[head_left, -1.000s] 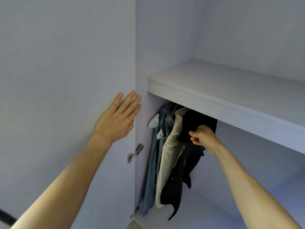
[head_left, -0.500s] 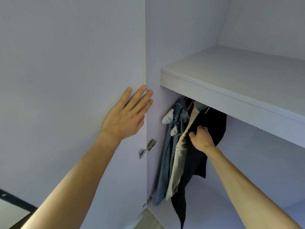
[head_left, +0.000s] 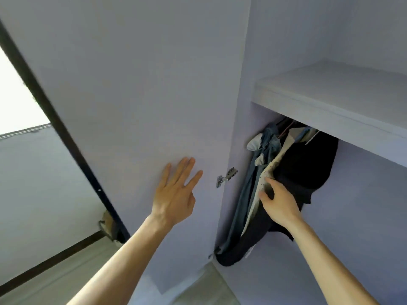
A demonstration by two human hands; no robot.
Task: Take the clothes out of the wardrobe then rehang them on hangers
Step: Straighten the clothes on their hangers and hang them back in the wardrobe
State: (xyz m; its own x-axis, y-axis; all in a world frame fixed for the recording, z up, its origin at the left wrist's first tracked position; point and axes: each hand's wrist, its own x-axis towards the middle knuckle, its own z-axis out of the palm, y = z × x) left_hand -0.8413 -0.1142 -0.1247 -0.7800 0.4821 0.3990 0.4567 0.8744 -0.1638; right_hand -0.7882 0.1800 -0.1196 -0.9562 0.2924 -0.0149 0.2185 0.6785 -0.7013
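Removal step, first piece. Your left hand (head_left: pixel 174 194) lies flat on the wardrobe door (head_left: pixel 143 84), fingers straight. Your right hand (head_left: pixel 279 205) grips the dark garment (head_left: pixel 308 164), hanging among the clothes (head_left: pixel 263 150) under the shelf (head_left: pixel 330 111). Next, probably: unhook it and draw it clear.

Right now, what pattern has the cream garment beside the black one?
Small dark dots; the head view shows the cream garment best.

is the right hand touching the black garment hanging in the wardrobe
Touching. The head view shows the right hand pressed into the black garment, its fingers curled around the fabric's edge.
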